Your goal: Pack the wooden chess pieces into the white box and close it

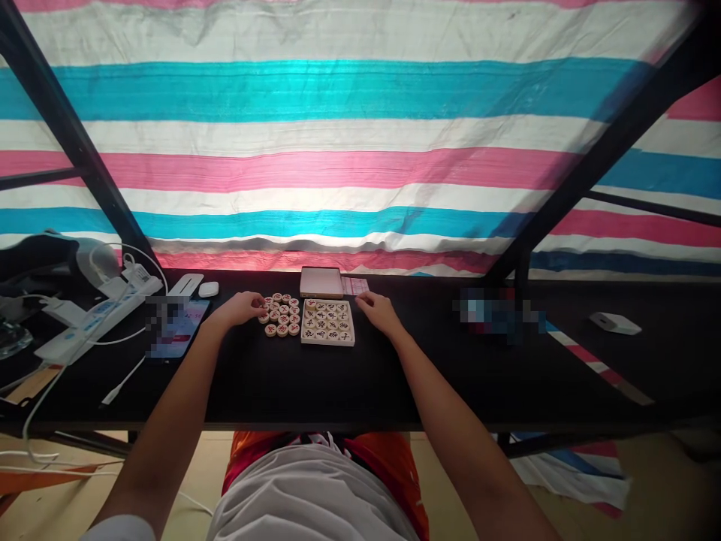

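On the black desk lies a cluster of round wooden xiangqi pieces (282, 309) with red characters. My left hand (246, 308) is at the cluster's left edge, its fingers curled against a piece there; the fingertips partly hide it. Right of the cluster stands a small white box (328, 345), filled with rows of pieces, mostly bearing black characters. Just beyond it is the box lid (321, 282), lying with its pale inside up. Beside the box's right side rests my right hand (378, 312), fingers curled together and nothing visible in them, close to a red-and-white printed paper (354, 286).
At left are a white power strip (95, 319) with plugs and cords, a phone (179, 330), a white earbud case (209, 289) and a cable end (116, 392). To the right lie a blurred-out object (487, 312) and a white device (616, 323). Striped sheeting (338, 165) hangs behind.
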The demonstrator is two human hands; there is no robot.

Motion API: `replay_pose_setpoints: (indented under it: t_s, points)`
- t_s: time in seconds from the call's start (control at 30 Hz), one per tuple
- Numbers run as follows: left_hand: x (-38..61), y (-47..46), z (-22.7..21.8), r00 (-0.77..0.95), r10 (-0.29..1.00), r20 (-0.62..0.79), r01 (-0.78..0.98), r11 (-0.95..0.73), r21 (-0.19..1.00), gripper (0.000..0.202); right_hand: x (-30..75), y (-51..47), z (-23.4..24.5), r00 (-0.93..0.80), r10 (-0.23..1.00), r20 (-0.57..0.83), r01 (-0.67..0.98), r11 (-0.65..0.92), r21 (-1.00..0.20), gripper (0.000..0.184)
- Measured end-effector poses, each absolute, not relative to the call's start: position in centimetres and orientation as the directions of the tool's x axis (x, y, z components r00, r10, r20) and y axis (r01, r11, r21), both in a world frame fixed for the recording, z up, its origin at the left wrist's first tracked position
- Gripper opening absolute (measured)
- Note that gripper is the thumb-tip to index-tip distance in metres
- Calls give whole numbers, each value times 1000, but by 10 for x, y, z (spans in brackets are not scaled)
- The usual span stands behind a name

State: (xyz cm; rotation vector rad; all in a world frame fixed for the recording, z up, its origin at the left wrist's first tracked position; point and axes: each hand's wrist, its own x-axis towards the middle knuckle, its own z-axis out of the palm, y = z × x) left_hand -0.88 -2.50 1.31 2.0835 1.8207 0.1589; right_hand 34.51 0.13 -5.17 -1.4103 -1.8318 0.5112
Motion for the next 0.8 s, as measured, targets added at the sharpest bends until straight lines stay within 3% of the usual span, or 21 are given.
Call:
replay_pose_setpoints:
  t_s: [0.23, 0.67, 0.73, 0.8]
  points:
    - [-6, -27, 12, 145, 982, -125, 942, -98, 320, 29, 344, -1, -49, -134, 942, 308, 661, 316, -681, 23]
    - [-11, -26, 13, 105, 988, -110, 965, -75, 252, 30, 339, -3, -47, -172, 948, 269, 681, 312, -663, 21]
    - [-14, -26, 12, 80, 991, -102, 970, -54, 237, 32, 346, -4, -37, -165, 930, 330, 687, 348, -638, 22]
    - [-16, -24, 11, 70, 993, -99, 971, -45, 235, 33, 369, -7, -21, -28, 860, 510, 711, 375, -595, 26]
